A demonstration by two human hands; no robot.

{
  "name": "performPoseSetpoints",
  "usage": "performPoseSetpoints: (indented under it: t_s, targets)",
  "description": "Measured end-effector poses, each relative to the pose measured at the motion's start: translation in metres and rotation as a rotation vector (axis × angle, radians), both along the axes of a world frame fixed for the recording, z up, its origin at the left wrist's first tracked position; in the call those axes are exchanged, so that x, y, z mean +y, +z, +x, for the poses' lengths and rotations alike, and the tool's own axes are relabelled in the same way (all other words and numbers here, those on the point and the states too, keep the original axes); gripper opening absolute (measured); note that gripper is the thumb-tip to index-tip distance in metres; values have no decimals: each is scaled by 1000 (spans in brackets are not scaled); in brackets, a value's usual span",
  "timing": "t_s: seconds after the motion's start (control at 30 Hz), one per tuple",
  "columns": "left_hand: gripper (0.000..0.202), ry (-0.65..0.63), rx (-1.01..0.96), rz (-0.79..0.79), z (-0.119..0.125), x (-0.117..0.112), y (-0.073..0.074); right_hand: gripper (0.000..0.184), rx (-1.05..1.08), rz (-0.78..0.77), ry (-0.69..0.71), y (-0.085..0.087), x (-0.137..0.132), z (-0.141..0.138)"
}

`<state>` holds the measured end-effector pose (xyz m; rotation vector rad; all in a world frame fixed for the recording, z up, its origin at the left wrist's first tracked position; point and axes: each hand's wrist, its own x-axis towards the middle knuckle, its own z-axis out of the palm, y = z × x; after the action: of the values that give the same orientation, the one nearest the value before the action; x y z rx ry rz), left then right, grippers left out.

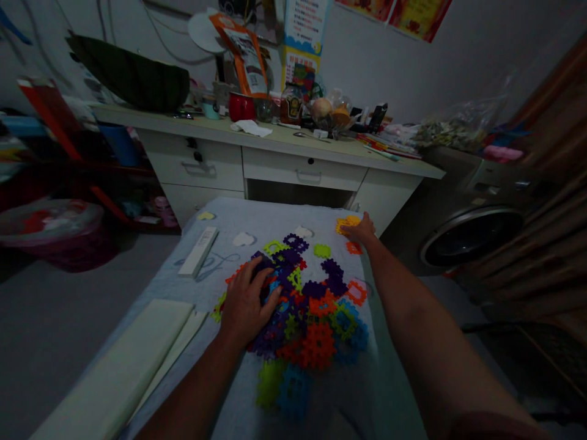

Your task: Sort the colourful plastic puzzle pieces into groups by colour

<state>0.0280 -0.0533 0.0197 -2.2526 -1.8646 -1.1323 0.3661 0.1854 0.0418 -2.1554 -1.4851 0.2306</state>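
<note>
A heap of plastic interlocking pieces with notched edges (318, 345), in purple, red, green and blue, spreads over the cloth-covered table (337, 397). My left hand (245, 299) rests on the left side of this heap, fingers apart and curved over dark purple pieces. At the table's far right corner, my right hand (362, 231) has its fingers closed on yellow interlocking pieces (347, 223); its grip is partly hidden. An orange piece (353, 247) lies just below that hand. Purple pieces (334, 276) and a green piece (322, 250) lie between the hands.
On the table's left are a long white box (199, 252) and a folded pale sheet (123, 360). Behind stands a white drawer cabinet (197, 159) crowded with jars, a red mug (241, 107) and papers. A washing machine (463, 208) is at right, a lined bin (55, 235) at left.
</note>
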Motion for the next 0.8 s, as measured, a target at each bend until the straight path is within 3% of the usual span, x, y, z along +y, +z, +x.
performPoseSetpoints:
  t_s: [0.13, 0.4, 0.53, 0.67, 0.8]
  targets:
    - [34, 1, 14, 5, 0, 0, -2, 118, -50, -115, 34, -5, 11, -8]
    - [33, 11, 3, 7, 1, 0, -1, 72, -246, -86, 173, 0, 3, -19]
    - [34, 7, 2, -7, 1, 0, -1, 59, -319, -58, 269, 5, -14, -19]
    - [33, 5, -5, -1, 1, 1, -1, 57, -311, -32, 486, 11, -45, -21]
    - [33, 5, 2, -2, 1, 1, -1, 58, -126, -47, 905, 31, -86, -32]
